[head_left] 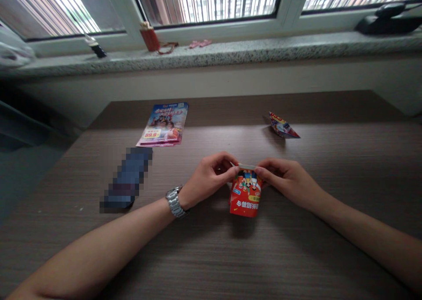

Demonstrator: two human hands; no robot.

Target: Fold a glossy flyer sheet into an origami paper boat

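Note:
Between my two hands is a small folded red flyer [245, 196] with printed figures and upside-down lettering, held just above the table. My left hand [217, 172], with a metal watch [176, 202] on its wrist, pinches the top left corner between thumb and fingers. At the top right corner, my right hand [285, 177] has thumb and fingers closed on the same paper. A pale folded edge shows along the top between the thumbs. The fingers behind the flyer are partly hidden.
A folded paper shape [282, 128] stands beyond my right hand. To the left lie a stack of flyers [165, 122] and a pixelated dark object [127, 179]. The granite windowsill [247, 52] holds a red case [150, 37], a small bottle [95, 46] and a black device [389, 21].

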